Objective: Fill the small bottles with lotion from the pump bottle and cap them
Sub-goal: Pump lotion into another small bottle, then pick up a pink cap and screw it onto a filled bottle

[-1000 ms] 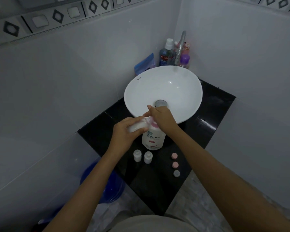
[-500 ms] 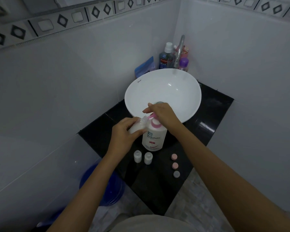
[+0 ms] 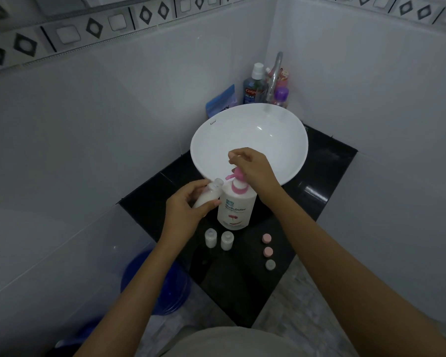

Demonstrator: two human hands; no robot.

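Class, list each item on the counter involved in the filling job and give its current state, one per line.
Pump bottle: upright, right hand on its pump.
Held small bottle: uncapped, tilted, mouth by the nozzle, in left hand.
Two standing small bottles: upright, uncapped.
Three caps: loose on counter.

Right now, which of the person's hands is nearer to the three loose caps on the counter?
Right. The right hand rests on the pump bottle, up and left of the caps; the left hand holds a small bottle farther left.
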